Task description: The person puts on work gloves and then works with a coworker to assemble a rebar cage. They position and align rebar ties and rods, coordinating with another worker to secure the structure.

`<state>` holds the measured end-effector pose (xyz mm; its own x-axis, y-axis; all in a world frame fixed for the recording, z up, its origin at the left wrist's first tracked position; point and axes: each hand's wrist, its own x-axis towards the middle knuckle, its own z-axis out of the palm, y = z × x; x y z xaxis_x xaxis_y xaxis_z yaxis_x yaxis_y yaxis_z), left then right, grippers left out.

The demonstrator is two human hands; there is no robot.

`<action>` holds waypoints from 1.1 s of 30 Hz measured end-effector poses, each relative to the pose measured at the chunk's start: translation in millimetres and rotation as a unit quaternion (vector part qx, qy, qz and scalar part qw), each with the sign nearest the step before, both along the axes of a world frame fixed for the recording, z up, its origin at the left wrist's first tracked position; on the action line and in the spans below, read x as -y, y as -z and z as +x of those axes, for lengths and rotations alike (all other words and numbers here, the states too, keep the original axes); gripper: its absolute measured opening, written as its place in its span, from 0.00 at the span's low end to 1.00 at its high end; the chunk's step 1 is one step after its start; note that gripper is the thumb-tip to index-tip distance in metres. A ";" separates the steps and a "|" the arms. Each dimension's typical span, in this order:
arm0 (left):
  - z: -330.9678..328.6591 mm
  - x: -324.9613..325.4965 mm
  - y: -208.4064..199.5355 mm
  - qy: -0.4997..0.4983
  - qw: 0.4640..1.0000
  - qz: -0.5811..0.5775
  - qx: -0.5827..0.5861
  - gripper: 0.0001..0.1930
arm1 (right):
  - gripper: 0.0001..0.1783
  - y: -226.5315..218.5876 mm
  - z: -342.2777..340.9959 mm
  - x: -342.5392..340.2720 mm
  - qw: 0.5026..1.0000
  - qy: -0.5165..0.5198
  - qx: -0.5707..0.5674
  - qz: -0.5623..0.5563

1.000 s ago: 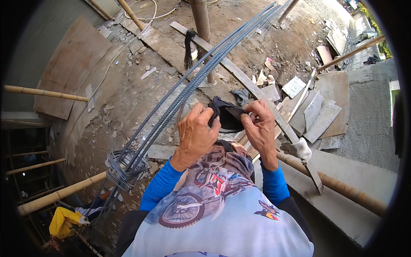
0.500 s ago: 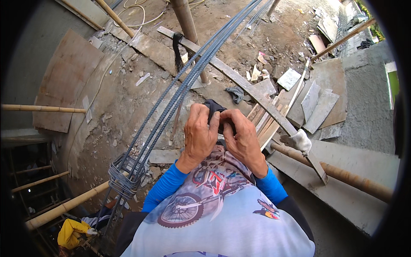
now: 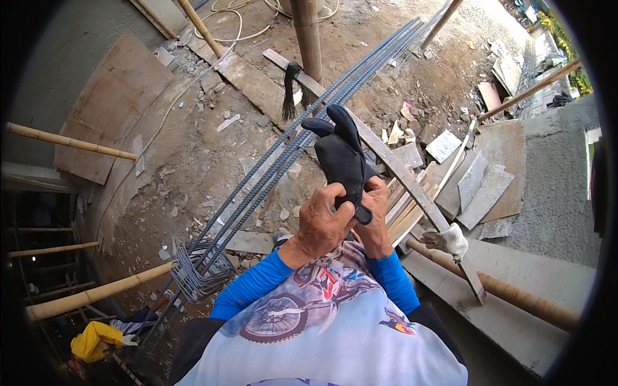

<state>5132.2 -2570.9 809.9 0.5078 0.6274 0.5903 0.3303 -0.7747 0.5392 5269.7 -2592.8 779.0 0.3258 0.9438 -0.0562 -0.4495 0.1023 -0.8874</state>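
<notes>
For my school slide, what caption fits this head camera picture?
Both hands, left and right, hold up a black work glove above long steel rebar.

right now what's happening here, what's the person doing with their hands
A person in a white printed shirt with blue sleeves stands on a dusty building site and holds a black work glove up in front of them. Both the left hand and the right hand grip it at the cuff, with the fingers of the glove pointing up and away. Neither hand is inside it yet. Below runs a long rebar cage across the dirt. A white glove lies on a plank to the right.
</notes>
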 end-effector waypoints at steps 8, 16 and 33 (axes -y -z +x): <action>3.7 -6.5 -10.6 0.006 0.998 0.063 0.001 0.09 | 0.24 1.8 -2.7 -7.8 0.982 -0.059 0.134 0.117; 4.2 -17.3 -24.2 -0.014 0.995 0.095 -0.031 0.08 | 0.24 14.7 21.9 -14.3 0.940 -0.091 0.315 0.096; 2.2 -14.0 -20.2 -0.077 0.997 0.015 0.022 0.14 | 0.55 -63.7 -14.0 -118.3 0.995 -0.012 0.094 -0.007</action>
